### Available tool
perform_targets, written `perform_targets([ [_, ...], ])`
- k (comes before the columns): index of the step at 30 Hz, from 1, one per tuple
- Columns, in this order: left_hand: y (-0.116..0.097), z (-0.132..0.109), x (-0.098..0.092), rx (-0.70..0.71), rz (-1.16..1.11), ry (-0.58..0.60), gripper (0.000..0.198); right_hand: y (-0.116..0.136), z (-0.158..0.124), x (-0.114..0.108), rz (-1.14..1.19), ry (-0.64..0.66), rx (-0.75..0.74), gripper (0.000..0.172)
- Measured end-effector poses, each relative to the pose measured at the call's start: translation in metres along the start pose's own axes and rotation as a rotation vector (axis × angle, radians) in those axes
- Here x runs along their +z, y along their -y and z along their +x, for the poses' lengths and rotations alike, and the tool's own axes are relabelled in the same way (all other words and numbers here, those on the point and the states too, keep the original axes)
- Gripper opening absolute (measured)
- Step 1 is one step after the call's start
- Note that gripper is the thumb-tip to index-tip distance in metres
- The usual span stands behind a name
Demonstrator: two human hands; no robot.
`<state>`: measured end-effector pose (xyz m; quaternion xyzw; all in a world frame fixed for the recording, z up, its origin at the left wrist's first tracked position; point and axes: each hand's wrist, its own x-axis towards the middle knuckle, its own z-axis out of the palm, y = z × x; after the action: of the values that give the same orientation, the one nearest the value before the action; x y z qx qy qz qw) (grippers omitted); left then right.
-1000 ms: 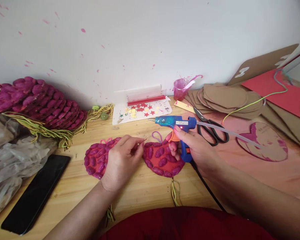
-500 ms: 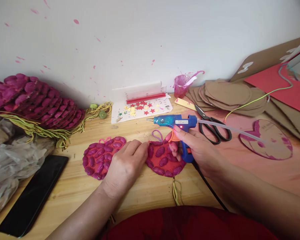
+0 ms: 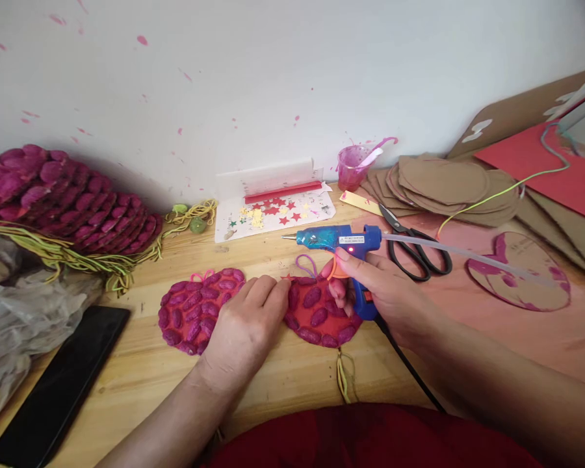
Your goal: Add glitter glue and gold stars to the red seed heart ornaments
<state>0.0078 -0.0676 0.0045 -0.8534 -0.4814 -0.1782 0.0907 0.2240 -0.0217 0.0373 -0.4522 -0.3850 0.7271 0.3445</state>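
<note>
My right hand (image 3: 370,279) is wrapped round a blue glue gun (image 3: 334,239), its nozzle pointing left and a clear glue stick out of its back. My left hand (image 3: 253,318) is closed between two magenta-studded red hearts, its fingertips at a small red star (image 3: 287,277) by the right heart's edge. The right heart (image 3: 318,316) has a purple loop on top and a yellow-green tassel below. Partly under my left hand lies the left heart (image 3: 185,312), with a pink loop.
White paper (image 3: 273,218) with red, yellow and green stars is near the wall. Black scissors (image 3: 416,247), a pink-stained cup (image 3: 353,168) and cardboard pieces (image 3: 443,182) are at right. A stack of magenta hearts (image 3: 68,195), plastic bags (image 3: 29,318) and a black phone (image 3: 61,383) are at left.
The view has shifted slightly. A red star now shows at my left fingertips. Both hands have kept nearly the same place, my right still round the glue gun.
</note>
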Motion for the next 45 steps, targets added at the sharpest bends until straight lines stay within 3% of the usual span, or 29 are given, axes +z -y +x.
perform_targets([
  [7,-0.001,0.002,-0.001,0.023,-0.042,-0.037,0.022,0.0,0.001,0.001,0.013,-0.024,0.023,0.042],
  [14,0.007,0.003,-0.011,-0.185,-0.336,-0.094,0.024,0.002,0.0,0.0,0.013,-0.019,0.001,0.041],
  [20,0.01,-0.001,-0.007,-0.061,-0.29,-0.028,0.04,0.0,0.001,0.0,-0.013,-0.034,0.0,0.039],
  [26,0.006,-0.002,-0.008,-0.03,-0.265,0.015,0.034,-0.001,0.0,0.0,-0.023,-0.025,-0.003,0.042],
  [31,0.006,-0.003,-0.008,-0.042,-0.276,-0.02,0.033,-0.001,0.001,0.0,-0.012,-0.029,0.017,0.04],
  [36,0.01,0.004,-0.008,-0.223,-0.383,-0.066,0.026,0.0,0.001,-0.001,-0.012,-0.042,0.018,0.041],
  [40,0.012,0.014,-0.008,-0.389,-0.514,-0.024,0.024,0.0,0.001,-0.001,-0.007,-0.041,0.019,0.041],
  [45,0.009,0.021,-0.003,-0.473,-0.607,0.006,0.016,0.0,0.001,0.0,-0.005,-0.041,0.018,0.042],
])
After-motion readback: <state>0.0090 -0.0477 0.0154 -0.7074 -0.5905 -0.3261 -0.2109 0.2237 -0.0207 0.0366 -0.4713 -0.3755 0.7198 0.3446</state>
